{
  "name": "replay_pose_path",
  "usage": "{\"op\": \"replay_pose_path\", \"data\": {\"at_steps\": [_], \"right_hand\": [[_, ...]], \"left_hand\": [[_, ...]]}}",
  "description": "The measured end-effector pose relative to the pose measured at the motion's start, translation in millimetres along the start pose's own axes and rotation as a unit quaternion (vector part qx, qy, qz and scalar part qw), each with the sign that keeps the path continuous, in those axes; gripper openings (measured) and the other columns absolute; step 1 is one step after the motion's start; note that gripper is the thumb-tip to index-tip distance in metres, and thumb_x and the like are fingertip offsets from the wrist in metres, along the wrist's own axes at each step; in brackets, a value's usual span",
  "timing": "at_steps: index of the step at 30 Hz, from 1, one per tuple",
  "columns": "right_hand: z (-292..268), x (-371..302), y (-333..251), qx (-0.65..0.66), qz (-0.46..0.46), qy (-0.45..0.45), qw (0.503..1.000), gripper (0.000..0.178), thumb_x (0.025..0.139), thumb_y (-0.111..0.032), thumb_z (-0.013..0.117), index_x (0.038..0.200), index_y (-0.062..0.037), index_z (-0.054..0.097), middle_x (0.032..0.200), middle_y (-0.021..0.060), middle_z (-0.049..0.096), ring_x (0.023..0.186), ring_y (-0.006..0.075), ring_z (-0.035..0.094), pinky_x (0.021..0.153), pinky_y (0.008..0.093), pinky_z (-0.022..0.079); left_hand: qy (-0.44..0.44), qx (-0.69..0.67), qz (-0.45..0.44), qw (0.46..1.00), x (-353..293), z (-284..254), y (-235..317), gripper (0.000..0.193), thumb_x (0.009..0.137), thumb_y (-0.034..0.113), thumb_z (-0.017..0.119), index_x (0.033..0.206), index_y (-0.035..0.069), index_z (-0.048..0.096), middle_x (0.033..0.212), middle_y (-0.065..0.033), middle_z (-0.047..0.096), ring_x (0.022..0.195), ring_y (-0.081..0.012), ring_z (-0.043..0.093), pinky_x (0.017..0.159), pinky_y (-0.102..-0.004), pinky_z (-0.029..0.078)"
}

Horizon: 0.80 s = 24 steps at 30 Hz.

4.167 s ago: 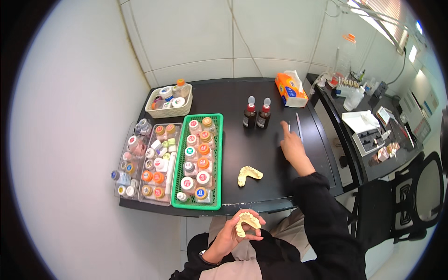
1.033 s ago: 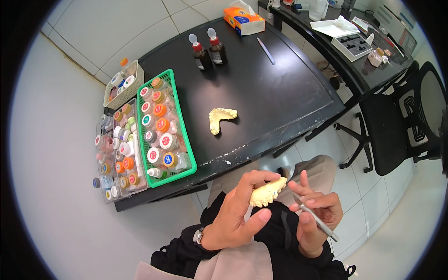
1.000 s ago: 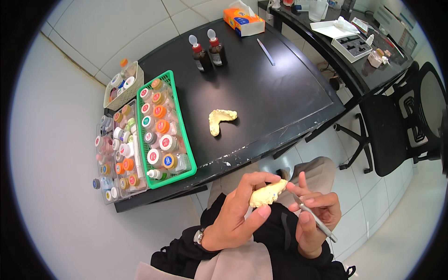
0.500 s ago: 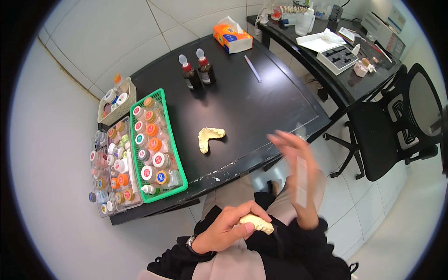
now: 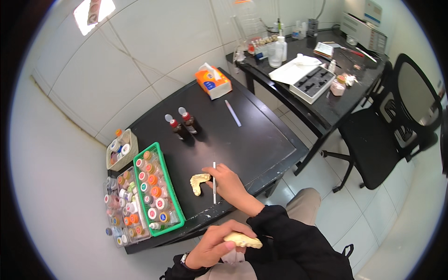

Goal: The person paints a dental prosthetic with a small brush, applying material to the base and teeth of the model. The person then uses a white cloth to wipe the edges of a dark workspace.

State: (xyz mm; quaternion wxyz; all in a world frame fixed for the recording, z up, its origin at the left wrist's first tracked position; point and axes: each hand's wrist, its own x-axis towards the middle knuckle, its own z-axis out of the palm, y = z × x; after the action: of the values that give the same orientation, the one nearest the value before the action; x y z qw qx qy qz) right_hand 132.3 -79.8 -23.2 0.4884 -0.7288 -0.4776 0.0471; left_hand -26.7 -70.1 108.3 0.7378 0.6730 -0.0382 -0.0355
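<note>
We see a plain white wall (image 5: 60, 186) on the left and a far tiled wall (image 5: 163, 42) in white, with a glaring bright patch (image 5: 83, 19) high at left. Soft light sheens our black bench (image 5: 263, 147); to its right we have a second bench (image 5: 338, 109) and a mesh-backed swivel chair (image 5: 372, 140) on pale floor tiles (image 5: 345, 217).

A pale yellow dental cast (image 5: 243, 240) is gripped in the left hand (image 5: 217, 245), tilted nearly edge-on. A second cast (image 5: 197, 183), cream and horseshoe-shaped, lies on the bench (image 5: 252, 151) near its front edge, opening toward the lower right. Just beside it, the right hand (image 5: 227, 184) holds a slim silvery tool (image 5: 214, 192), running front to back
</note>
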Motion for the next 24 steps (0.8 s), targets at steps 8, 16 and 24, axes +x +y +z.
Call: {"op": "replay_pose_path", "data": {"at_steps": [8, 16, 24], "right_hand": [[-0.1, 10.5, -4.3, 0.019, -0.016, -0.010, 1.000, 0.043, 0.072, -0.010, 0.075, 0.114, -0.0113, 0.063, 0.098, 0.0112, 0.062, 0.099, 0.0295, 0.056, 0.086, 0.0389, 0.044], [-4.5, 7.5, -6.8, 0.132, -0.015, 0.065, 0.989, 0.038, 0.076, -0.005, 0.073, 0.113, -0.0093, 0.066, 0.104, 0.0141, 0.068, 0.087, 0.0307, 0.067, 0.076, 0.0371, 0.053], [-99.3, -50.2, -13.4, 0.157, 0.105, 0.175, 0.966, 0.037, 0.075, -0.003, 0.077, 0.110, -0.0043, 0.068, 0.104, 0.0123, 0.070, 0.088, 0.0194, 0.068, 0.075, 0.0294, 0.053]], "left_hand": [[-0.052, 0.032, -0.084, 0.995, 8.3, 5.3, -1.2, 0.045, 0.098, 0.040, 0.041, 0.114, 0.001, 0.058, 0.101, -0.0098, 0.065, 0.082, -0.0174, 0.064, 0.076, -0.0286, 0.049], [0.039, 0.043, -0.042, 0.997, -26.1, -7.5, -8.4, 0.047, 0.096, 0.041, 0.044, 0.113, 0.000, 0.059, 0.102, -0.0119, 0.066, 0.082, -0.0174, 0.065, 0.074, -0.0282, 0.050], [0.081, -0.099, -0.024, 0.991, -38.4, -27.4, -28.3, 0.037, 0.097, 0.029, 0.046, 0.115, -0.001, 0.058, 0.087, -0.0085, 0.065, 0.069, -0.0104, 0.057, 0.065, -0.0266, 0.046]]}}
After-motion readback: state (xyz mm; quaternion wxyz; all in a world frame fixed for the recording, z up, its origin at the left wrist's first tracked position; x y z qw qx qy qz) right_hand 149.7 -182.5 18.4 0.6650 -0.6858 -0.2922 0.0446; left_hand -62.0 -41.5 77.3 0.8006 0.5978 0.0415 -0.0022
